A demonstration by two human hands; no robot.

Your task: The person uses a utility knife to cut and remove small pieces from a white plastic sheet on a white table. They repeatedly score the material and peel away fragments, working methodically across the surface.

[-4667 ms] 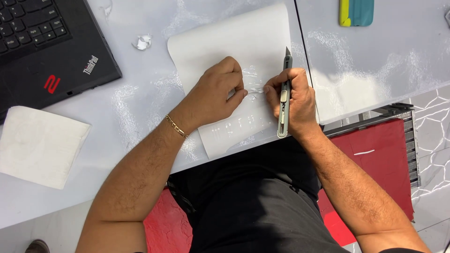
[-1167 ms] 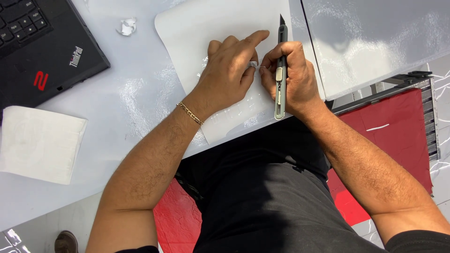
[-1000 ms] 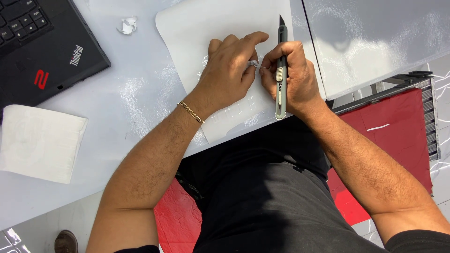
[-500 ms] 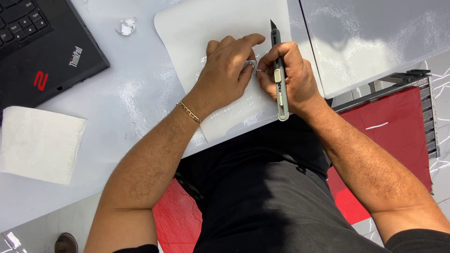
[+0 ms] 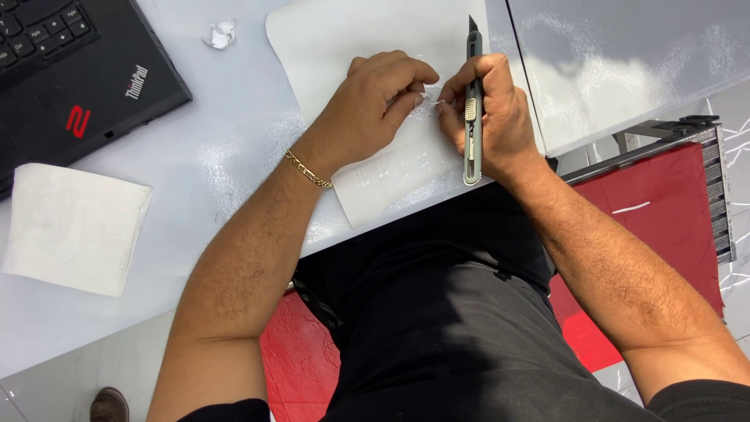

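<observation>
While we sit on the red seat at the white table, our forearms rest on its near edge for steadiness. Our right hand grips a utility knife, blade pointing away, its thumb and forefinger also pinching at a small clear piece. Our left hand pinches the same spot, fingertips nearly closed, its palm weighting the white sheet so it lies flat. Farther left lie a folded napkin, a black laptop and a crumpled scrap.
</observation>
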